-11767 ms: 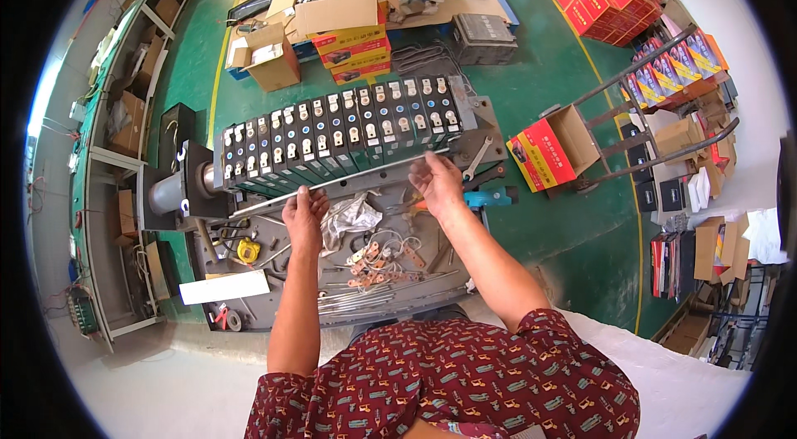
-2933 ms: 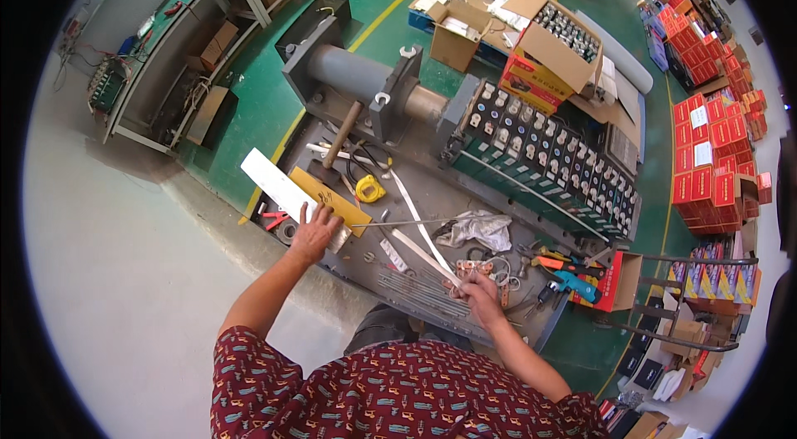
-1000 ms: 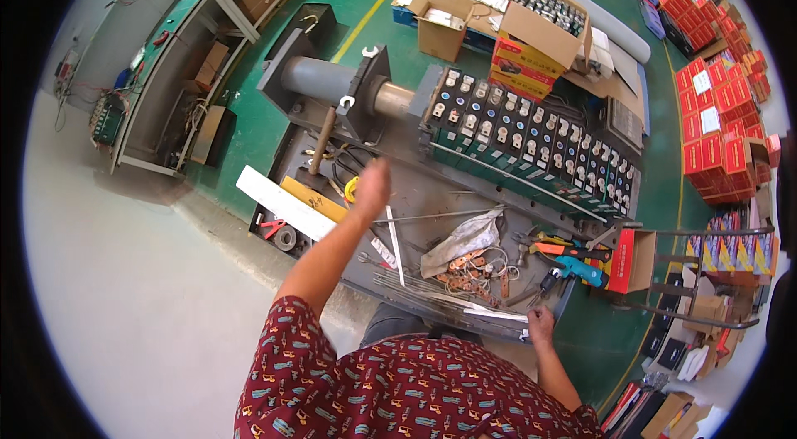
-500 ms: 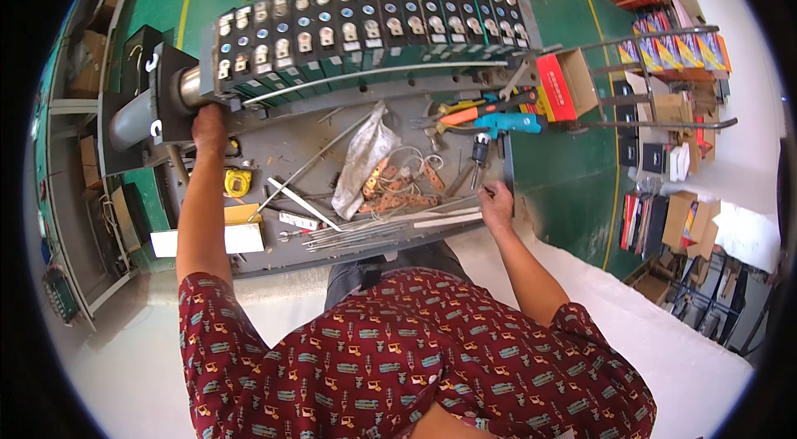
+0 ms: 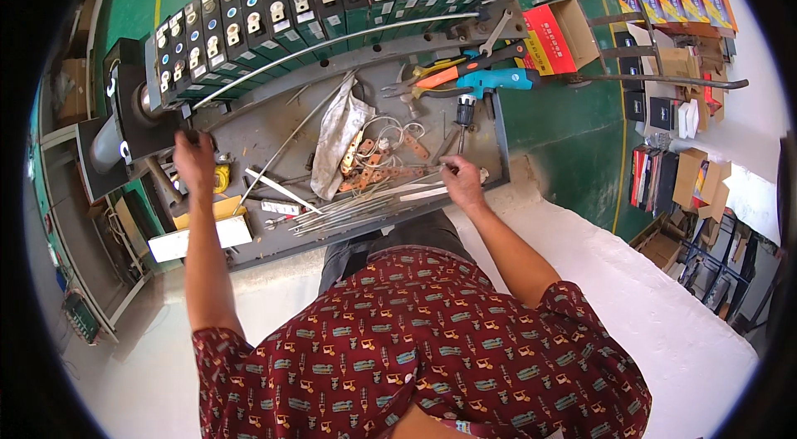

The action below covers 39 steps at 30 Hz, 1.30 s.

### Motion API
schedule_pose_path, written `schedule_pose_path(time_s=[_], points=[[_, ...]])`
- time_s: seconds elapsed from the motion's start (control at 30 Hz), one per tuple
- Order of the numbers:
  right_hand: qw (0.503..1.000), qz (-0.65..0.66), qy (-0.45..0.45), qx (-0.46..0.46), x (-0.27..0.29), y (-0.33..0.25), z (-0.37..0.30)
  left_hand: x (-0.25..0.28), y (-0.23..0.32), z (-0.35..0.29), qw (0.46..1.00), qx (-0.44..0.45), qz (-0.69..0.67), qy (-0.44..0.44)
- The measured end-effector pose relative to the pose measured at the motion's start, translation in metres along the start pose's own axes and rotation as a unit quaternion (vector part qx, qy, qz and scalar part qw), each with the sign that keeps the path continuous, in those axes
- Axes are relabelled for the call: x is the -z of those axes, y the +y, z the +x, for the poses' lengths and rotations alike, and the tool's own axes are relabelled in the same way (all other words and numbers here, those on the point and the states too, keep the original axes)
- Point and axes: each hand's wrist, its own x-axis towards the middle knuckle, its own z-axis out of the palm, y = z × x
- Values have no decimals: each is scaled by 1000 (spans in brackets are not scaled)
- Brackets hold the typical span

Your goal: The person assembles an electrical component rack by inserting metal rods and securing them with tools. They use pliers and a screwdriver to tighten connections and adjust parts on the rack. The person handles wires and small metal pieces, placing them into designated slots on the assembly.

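My left hand (image 5: 194, 163) is slightly blurred, its fingers curled around something dark at their tips that I cannot make out. It is beside the near end of a row of battery cells (image 5: 274, 3), over a hammer (image 5: 163, 180) and a yellow tape measure (image 5: 221, 178). My right hand (image 5: 465, 183) has bent fingers drawn together above thin metal rods (image 5: 357, 208); what they hold, if anything, is hidden. Just beyond it, a teal cordless drill (image 5: 496, 80) lies with its bit pointing toward me.
On the grey bench (image 5: 274, 124) lie a whitish cloth bag (image 5: 339, 140), copper strips (image 5: 378, 175), pliers (image 5: 432, 90) and a wrench (image 5: 496, 32). An open red-and-yellow box (image 5: 548, 41) stands by a metal cart frame (image 5: 656, 32). An open small carton (image 5: 199, 238) lies at the front left.
My left hand has come back toward me from the cylinder beside the battery row. My right hand appears farther left and higher in view. The whole view has shifted.
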Motion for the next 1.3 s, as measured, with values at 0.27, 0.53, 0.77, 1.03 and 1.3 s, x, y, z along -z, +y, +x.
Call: schedule_pose_path(time_s=[0.27, 0.53, 0.77, 1.03, 1.3], points=[[997, 62, -25, -44, -33, -14, 8, -58, 108, -180, 954, -9, -163, -250], [996, -1, 27, 87, -65, -36, 41, -104, 156, -175, 961, -21, -130, -245], [984, 70, -161, 6, -85, -38, 7, -76, 132, -185, 911, 96, -261, -305], [978, -43, -197, 61, -68, -61, -1, 32, 69, -178, 901, 204, -360, -132], [868, -330, -330, 170, -87, -118, 13, 59, -10, -202, 936, 230, -266, -17]])
